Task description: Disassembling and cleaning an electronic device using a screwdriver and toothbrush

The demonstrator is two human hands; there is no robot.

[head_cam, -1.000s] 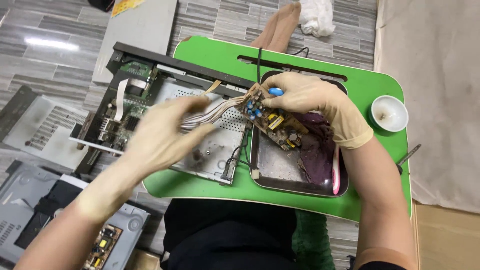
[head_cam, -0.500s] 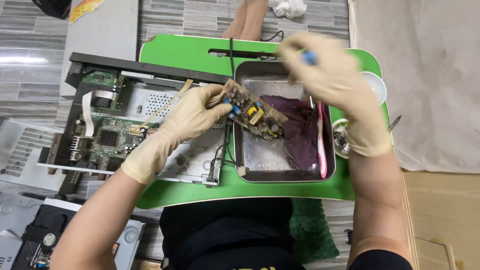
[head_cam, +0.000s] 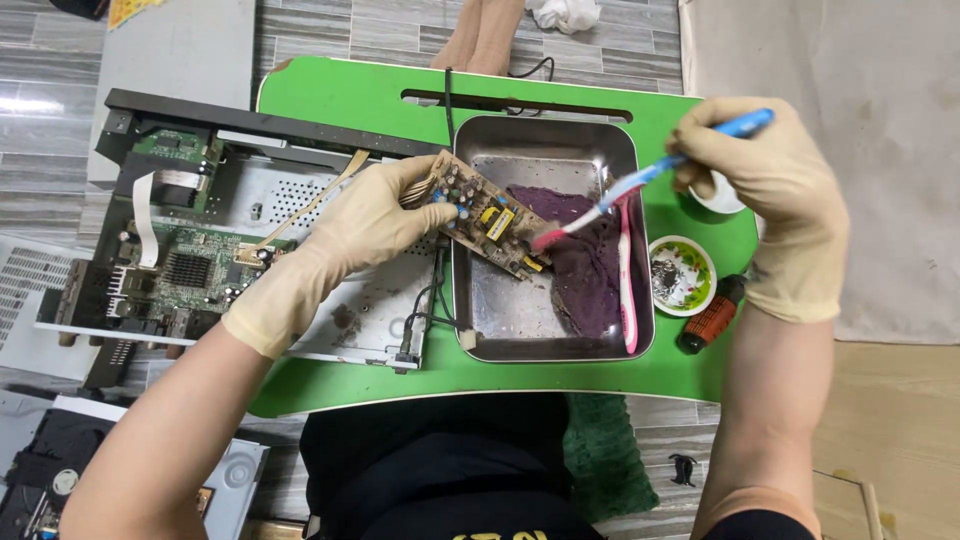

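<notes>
My gloved left hand grips a small brown circuit board by its left end and holds it tilted over a steel tray. In my gloved right hand is a blue-handled toothbrush, its bristle head touching the board's right end. A purple cloth and a pink toothbrush lie inside the tray. The tray rests on a green lap table.
An opened device chassis with a green circuit board lies left, partly on the table. A small dish with debris, a white cup and a brown screwdriver handle sit right of the tray. More opened electronics lie on the floor.
My right hand drew away from the board to the right and now brings the blue toothbrush's head onto it. My left hand keeps holding the board over the tray.
</notes>
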